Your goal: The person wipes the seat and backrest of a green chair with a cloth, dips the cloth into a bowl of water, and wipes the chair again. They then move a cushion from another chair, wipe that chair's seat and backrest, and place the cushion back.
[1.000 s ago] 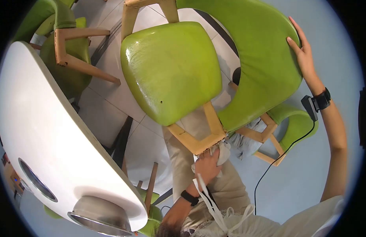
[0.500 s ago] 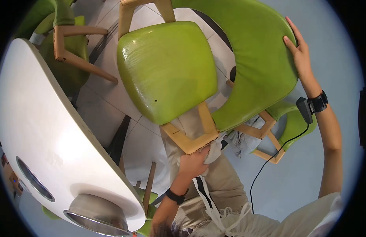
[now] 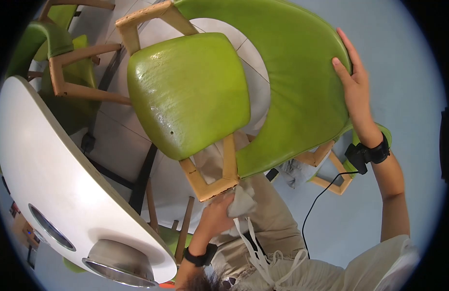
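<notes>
A green padded chair (image 3: pixel 185 92) with a light wooden frame stands in front of me. My right hand (image 3: pixel 356 92) grips the outer edge of its curved backrest (image 3: pixel 307 82), thumb on the near face and fingers over the rim. Low at the centre, my left hand (image 3: pixel 217 216) is closed on a pale cloth (image 3: pixel 242 201). That cloth is against or just below the corner of the chair's wooden armrest (image 3: pixel 210 186). Part of the cloth is hidden by the fingers.
At left is a white round-edged table (image 3: pixel 54 160) with a metal bowl (image 3: pixel 120 262) at its near edge. Other green chairs (image 3: pixel 74 72) stand at upper left. Behind the backrest is another wooden-framed chair (image 3: pixel 338 179) with grey fabric. A black cable (image 3: pixel 314 208) hangs from my right wrist.
The chair has shifted left in view, along with both hands. My left hand and the cloth have moved left and slightly down, still by the armrest corner. The right hand keeps its hold.
</notes>
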A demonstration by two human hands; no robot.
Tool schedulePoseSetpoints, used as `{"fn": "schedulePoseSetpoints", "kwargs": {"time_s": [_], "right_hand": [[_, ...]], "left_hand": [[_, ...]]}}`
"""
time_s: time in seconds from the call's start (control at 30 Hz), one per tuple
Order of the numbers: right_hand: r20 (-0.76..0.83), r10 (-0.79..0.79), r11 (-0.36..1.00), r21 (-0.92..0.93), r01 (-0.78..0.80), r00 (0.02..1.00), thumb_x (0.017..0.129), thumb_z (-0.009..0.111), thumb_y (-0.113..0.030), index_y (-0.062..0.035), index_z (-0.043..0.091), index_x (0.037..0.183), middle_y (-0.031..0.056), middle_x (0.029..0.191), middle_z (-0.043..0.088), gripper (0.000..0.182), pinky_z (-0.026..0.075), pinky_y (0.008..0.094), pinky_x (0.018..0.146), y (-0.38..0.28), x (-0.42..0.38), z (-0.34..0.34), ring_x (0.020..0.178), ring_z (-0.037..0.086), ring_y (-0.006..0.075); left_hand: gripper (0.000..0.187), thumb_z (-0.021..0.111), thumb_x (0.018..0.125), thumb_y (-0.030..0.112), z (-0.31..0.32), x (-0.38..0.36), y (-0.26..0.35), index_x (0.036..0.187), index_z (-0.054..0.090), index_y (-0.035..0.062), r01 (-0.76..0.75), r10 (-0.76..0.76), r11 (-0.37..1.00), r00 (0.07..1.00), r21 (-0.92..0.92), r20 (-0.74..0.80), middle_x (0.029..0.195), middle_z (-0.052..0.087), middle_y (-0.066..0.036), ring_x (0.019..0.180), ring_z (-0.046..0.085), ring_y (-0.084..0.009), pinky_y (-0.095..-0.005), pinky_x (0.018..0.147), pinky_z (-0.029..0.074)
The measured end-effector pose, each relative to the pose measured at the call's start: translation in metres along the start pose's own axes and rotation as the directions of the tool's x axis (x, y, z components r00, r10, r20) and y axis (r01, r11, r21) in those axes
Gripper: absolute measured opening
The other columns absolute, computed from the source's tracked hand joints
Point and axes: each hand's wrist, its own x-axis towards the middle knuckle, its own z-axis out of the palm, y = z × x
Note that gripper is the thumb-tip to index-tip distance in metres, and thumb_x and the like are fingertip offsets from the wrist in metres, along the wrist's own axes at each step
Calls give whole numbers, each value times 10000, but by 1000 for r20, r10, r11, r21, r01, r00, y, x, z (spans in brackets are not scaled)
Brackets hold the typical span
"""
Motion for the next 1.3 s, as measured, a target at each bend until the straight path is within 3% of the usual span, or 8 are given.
{"fn": "schedulePoseSetpoints", "kwargs": {"time_s": [0.1, 0.2, 0.47, 0.57, 0.67, 0.9, 1.1, 1.3], "right_hand": [[-8, 25, 1000, 14, -25, 1000, 939, 526, -31, -76, 437, 1436, 84, 1413, 504, 507, 371, 291, 1055, -3, 1, 0, 1248, 498, 171], [8, 71, 996, 54, -72, 997, 931, 528, -30, -88, 449, 1429, 81, 1404, 517, 508, 374, 294, 1055, -7, 4, -2, 1248, 504, 173], [3, 80, 985, 154, -80, 997, 889, 566, -52, -103, 488, 1394, 118, 1349, 566, 514, 404, 322, 1033, -4, 4, -11, 1218, 552, 206], [85, 118, 980, 148, -130, 989, 910, 532, -21, -43, 467, 1400, 86, 1386, 533, 494, 378, 312, 1054, -11, 5, -20, 1238, 508, 172], [-79, 19, 987, 162, -6, 997, 903, 559, -93, -129, 538, 1348, 143, 1247, 616, 447, 477, 336, 944, 5, 3, -13, 1099, 623, 279], [-90, 108, 984, 150, -94, 990, 961, 480, -101, -174, 566, 1322, 135, 1116, 643, 378, 513, 356, 760, -2, 7, -18, 884, 647, 295], [-90, 56, 989, 140, -43, 994, 977, 448, -107, -145, 561, 1324, 123, 1130, 642, 367, 501, 331, 775, 2, 8, -15, 859, 649, 246], [18, 269, 904, 340, -259, 963, 1033, 360, -174, -22, 550, 1298, 106, 1186, 625, 360, 436, 275, 913, 2, 8, -16, 1008, 584, 131]], "left_hand": [[627, 739, 688, 113, -33, -1, 39, 1283, 547, 58, -108, 114, 903, 993, -416, -10, 1131, 642, -200, 1047, 642, -325, -365, 890, 493], [618, 704, 711, 84, -64, 32, 59, 1292, 512, -3, -2, -143, 774, 973, -633, -179, 1113, 645, -220, 1041, 654, -296, -353, 881, 495], [664, 631, 808, 323, 3, 144, 44, 1325, 425, -40, 147, -100, 937, 982, 318, -159, 1101, 597, -345, 905, 616, -498, -518, 806, 508], [623, 617, 807, 209, -5, 149, 121, 1355, 419, -13, 284, -284, 959, 957, -6, -61, 1188, 579, -298, 1106, 586, -421, -450, 933, 467], [639, 581, 859, 206, 30, 194, 153, 1408, 353, -28, -189, 39, 927, 908, -323, -417, 1382, 455, -253, 1229, 504, -375, -422, 1016, 415], [453, 409, 1018, 251, -75, 286, 238, 1412, 317, 47, -576, -123, 334, 758, -746, -640, 1326, 483, -151, 1170, 532, -242, -383, 979, 465], [566, 444, 971, 126, -91, 305, 253, 1458, 195, -18, -686, -195, 521, 483, -507, -854, 1445, 352, -225, 1270, 434, -321, -410, 1082, 350], [733, 620, 838, 98, 10, 230, 228, 1424, 228, -101, -530, 56, 685, 723, -500, -689, 1406, 351, -288, 1316, 369, -378, -436, 1106, 275]]}}
